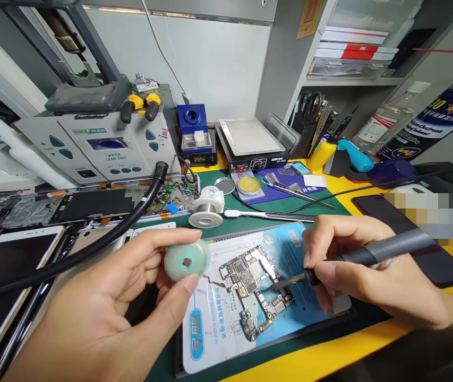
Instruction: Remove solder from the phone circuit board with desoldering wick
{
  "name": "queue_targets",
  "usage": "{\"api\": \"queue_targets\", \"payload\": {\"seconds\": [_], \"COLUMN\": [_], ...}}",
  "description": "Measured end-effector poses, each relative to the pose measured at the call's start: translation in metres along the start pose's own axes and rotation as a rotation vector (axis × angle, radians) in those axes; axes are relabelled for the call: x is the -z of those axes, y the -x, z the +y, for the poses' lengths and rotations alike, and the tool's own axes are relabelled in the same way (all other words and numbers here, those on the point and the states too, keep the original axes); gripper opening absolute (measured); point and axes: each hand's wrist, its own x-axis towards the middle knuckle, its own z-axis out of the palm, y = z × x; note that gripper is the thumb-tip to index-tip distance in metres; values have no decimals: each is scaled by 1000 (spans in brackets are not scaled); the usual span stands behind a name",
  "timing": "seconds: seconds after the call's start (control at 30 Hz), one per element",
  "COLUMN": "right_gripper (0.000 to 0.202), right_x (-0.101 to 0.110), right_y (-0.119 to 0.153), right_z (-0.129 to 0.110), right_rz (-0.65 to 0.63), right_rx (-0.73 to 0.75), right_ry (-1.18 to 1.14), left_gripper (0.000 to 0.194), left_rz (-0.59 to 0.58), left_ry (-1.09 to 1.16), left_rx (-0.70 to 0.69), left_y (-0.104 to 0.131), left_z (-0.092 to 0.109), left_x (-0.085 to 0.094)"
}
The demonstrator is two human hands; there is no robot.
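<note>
My left hand [130, 297] pinches a round, pale green spool [178, 265] between thumb and fingers. From it runs a short copper desoldering braid [214, 281], its end close to the upper left edge of a phone logic board [246, 276]. In my right hand [353, 270] is a soldering iron [381, 249], gripped like a pen. Its tip [285, 281] points left and lies over the board's right part; whether it touches cannot be told. Under the board is a blue and white printed pad [206, 323].
Behind the pad stand a solder wire reel [205, 213], an open tin of yellow paste [249, 185] and a brush [266, 215]. A thick black hose [130, 212] crosses the left side from the rework station [107, 143]. Phones [11, 276] line the left; tweezers [301, 193] lie behind.
</note>
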Motion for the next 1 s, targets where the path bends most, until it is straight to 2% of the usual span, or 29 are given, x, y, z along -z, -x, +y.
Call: {"api": "queue_targets", "payload": {"seconds": [0.27, 0.4, 0.63, 0.8, 1.0], "right_gripper": [13, 15, 13, 11, 17], "right_x": [-3, -5, -3, 0, -1], "right_y": [-1, -3, 3, 6, 0], "right_z": [-4, -4, 2, 5, 2], "right_rz": [-59, -65, -106, -167, -81], "right_rx": [30, 53, 70, 118, 106], "right_ry": [111, 113, 164, 147, 65], "left_gripper": [28, 33, 37, 33, 37], "left_rz": [-70, -21, 45, 49, -21], "left_ry": [33, -4, -150, -230, -291], "left_rx": [-11, -3, -139, -228, -366], "left_y": [1, -1, -15, -9, 1], "left_z": [7, 17, 24, 19, 15], "left_x": [-3, -3, -3, 0, 7]}}
